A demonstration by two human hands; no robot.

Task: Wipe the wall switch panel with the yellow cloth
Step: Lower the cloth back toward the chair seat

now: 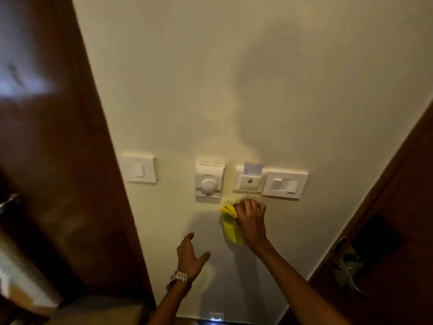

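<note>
My right hand (251,219) presses a folded yellow cloth (230,227) against the cream wall, just below the key-card holder (248,179) and right of the thermostat's lower corner. A white switch panel (284,184) sits up and to the right of the cloth, a little apart from it. The white thermostat (209,181) with a round dial hangs to the left. Another single switch (139,169) is further left. My left hand (191,254), with a metal watch on the wrist, hovers open below the cloth and holds nothing.
A dark wooden door frame (77,160) runs down the left side. At the right stands a wooden door (398,219) with a metal lever handle (349,268). A small lit device (216,317) sits low on the wall. Bare wall lies above the fittings.
</note>
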